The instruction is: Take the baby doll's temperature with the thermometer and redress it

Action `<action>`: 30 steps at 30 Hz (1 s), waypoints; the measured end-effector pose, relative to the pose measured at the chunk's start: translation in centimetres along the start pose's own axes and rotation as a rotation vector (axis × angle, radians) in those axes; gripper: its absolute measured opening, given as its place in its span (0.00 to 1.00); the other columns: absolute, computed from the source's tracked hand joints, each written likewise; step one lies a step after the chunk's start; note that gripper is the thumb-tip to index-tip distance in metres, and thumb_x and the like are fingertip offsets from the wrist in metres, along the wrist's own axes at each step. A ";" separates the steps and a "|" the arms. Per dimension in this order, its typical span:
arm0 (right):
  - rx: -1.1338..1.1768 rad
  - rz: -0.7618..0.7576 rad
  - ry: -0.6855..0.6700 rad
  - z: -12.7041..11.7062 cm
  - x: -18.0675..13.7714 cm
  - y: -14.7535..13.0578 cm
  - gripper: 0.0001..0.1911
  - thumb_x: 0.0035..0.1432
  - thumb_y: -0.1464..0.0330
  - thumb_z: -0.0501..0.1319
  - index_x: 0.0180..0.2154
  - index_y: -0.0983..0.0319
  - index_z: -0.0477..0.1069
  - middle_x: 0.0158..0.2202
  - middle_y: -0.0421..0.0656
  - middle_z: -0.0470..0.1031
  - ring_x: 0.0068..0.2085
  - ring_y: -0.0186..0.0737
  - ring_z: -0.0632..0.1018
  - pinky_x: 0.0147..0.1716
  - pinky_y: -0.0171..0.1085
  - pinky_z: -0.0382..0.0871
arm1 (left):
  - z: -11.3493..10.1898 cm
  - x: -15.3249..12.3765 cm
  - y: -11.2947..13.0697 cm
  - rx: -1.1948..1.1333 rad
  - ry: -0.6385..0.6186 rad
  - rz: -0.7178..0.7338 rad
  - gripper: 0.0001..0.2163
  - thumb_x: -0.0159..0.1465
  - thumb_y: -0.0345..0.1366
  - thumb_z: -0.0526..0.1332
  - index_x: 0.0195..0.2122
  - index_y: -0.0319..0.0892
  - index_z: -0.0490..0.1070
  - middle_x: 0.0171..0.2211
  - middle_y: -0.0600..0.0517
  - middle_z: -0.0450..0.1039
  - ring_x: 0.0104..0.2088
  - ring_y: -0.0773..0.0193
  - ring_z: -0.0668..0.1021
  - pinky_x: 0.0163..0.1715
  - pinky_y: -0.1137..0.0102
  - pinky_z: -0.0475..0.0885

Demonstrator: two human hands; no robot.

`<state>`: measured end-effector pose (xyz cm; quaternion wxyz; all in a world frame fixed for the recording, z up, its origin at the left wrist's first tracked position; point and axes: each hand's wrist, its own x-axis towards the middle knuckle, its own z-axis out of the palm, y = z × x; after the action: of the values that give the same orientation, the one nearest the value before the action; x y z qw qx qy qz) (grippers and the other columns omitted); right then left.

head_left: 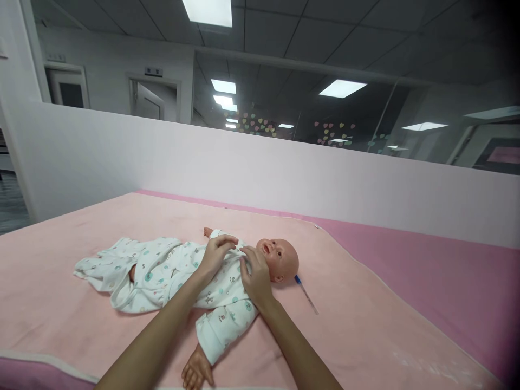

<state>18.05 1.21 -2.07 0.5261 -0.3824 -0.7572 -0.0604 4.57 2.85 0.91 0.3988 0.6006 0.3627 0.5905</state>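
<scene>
Baby doll: a life-like doll with a bald, tan plastic head [284, 259] lies face up across the peach cloth sheet [357, 330], its head towards the sheet's right edge and its feet towards the left; lying on its back turns its chest up to both hands.
Doll's clothing: a long white cotton garment with green and brown prints [156, 273] covers the body, its lower end loose and rumpled, with a little of the leg showing through a gap.
Left hand: the person's bare left hand [219, 253] is over the upper chest, fingers bent and together; whether it pinches cloth cannot be told.
Right hand: the person's bare right hand [257, 273] rests by the neckline and near shoulder, fingers curved towards the left hand's tips; a grip on the cloth cannot be made out. Facing each other like this probably lets both work on the same patch of collar.
Near arm: the doll's brown plastic hand [197, 369] reaches towards the sheet's near edge, apparently leaving the chest uncovered.
Slim stick: a clear, thin rod with a blue end [306, 295] lies just beside the head, between it and the right edge, presumably clear of the hands yet reachable.
</scene>
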 end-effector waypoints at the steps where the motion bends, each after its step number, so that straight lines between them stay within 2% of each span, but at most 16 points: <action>1: -0.004 -0.012 -0.040 -0.1 0.0 0.0 0.11 0.58 0.72 0.51 0.42 0.61 0.68 0.39 0.45 0.71 0.43 0.42 0.70 0.44 0.43 0.65 | -0.1 0.1 0.1 -0.079 0.074 -0.028 0.08 0.52 0.33 0.55 0.31 0.38 0.71 0.32 0.50 0.73 0.33 0.65 0.75 0.40 0.67 0.70; 2: -0.006 -0.017 -0.068 -0.1 0.1 0.0 0.10 0.58 0.71 0.52 0.41 0.61 0.68 0.37 0.45 0.71 0.41 0.41 0.71 0.43 0.43 0.65 | -0.3 0.0 0.0 -0.131 0.124 -0.051 0.08 0.52 0.34 0.55 0.30 0.37 0.70 0.31 0.50 0.73 0.32 0.65 0.75 0.39 0.67 0.70; 4: -0.003 -0.010 -0.077 -0.1 0.1 0.0 0.09 0.58 0.71 0.52 0.39 0.60 0.69 0.35 0.44 0.72 0.39 0.40 0.71 0.41 0.41 0.65 | -0.9 -0.1 -0.2 -0.133 0.113 -0.068 0.07 0.52 0.34 0.56 0.29 0.37 0.70 0.29 0.51 0.72 0.32 0.65 0.75 0.39 0.67 0.70; 8: 0.017 0.012 -0.037 0.0 0.0 0.0 0.08 0.59 0.72 0.51 0.33 0.61 0.69 0.30 0.42 0.71 0.35 0.38 0.70 0.36 0.38 0.64 | -2.3 -1.0 -0.3 0.130 -0.203 0.002 0.08 0.53 0.34 0.57 0.31 0.38 0.72 0.31 0.50 0.73 0.36 0.63 0.74 0.40 0.68 0.68; 11: 0.023 -0.003 -0.019 0.1 -0.1 0.0 0.09 0.59 0.72 0.51 0.32 0.61 0.69 0.29 0.42 0.70 0.34 0.38 0.69 0.35 0.38 0.64 | -3.3 -1.6 0.3 0.295 -0.314 0.064 0.10 0.53 0.34 0.59 0.36 0.39 0.72 0.37 0.49 0.73 0.39 0.63 0.74 0.42 0.69 0.68; 15: 0.031 -0.001 0.010 0.3 -0.1 -0.1 0.09 0.59 0.73 0.49 0.32 0.61 0.67 0.30 0.42 0.69 0.34 0.38 0.69 0.35 0.38 0.64 | -4.3 -2.1 1.1 0.550 -0.300 0.184 0.11 0.53 0.36 0.60 0.38 0.45 0.73 0.38 0.52 0.73 0.41 0.62 0.73 0.43 0.69 0.66; 17: 0.030 0.010 0.009 0.3 -0.1 -0.2 0.09 0.59 0.73 0.49 0.32 0.61 0.66 0.30 0.42 0.69 0.34 0.38 0.68 0.35 0.38 0.64 | -4.9 -2.3 1.3 0.645 -0.280 0.198 0.10 0.53 0.38 0.61 0.37 0.46 0.74 0.37 0.53 0.74 0.40 0.62 0.73 0.41 0.70 0.66; 22: -0.009 0.028 -0.015 0.3 0.0 -0.4 0.09 0.60 0.72 0.47 0.31 0.61 0.63 0.29 0.43 0.67 0.33 0.38 0.67 0.34 0.38 0.62 | -5.9 -2.3 1.3 0.696 -0.276 0.176 0.11 0.54 0.39 0.59 0.38 0.47 0.74 0.38 0.52 0.73 0.40 0.61 0.72 0.39 0.70 0.66; 30: -0.035 0.037 -0.040 0.3 0.0 -0.3 0.09 0.60 0.73 0.47 0.31 0.61 0.63 0.30 0.43 0.67 0.34 0.39 0.67 0.34 0.38 0.62 | -5.5 -2.4 1.4 0.780 -0.359 0.230 0.11 0.58 0.36 0.54 0.37 0.47 0.74 0.38 0.52 0.72 0.40 0.61 0.70 0.41 0.70 0.64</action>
<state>17.59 1.14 -2.14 0.5049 -0.4068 -0.7593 -0.0561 -1.02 0.38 1.12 0.1307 0.8356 0.4140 0.3366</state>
